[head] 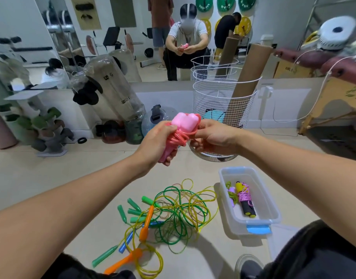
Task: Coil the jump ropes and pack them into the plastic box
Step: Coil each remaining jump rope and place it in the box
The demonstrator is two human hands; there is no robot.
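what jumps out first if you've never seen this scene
The pink jump rope held up mid-frame, gripped by the left hand while the right hand pinches its cord. Below on the floor sprawls a tangle of ropes, with the plastic box to its right holding coiled ropes.

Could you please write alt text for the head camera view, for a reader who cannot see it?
A person's left hand grips a pink-handled jump rope bundle while the right hand pinches its red cord. On the floor below lie a tangle of green, yellow and orange jump ropes and a clear plastic box holding two coiled ropes.
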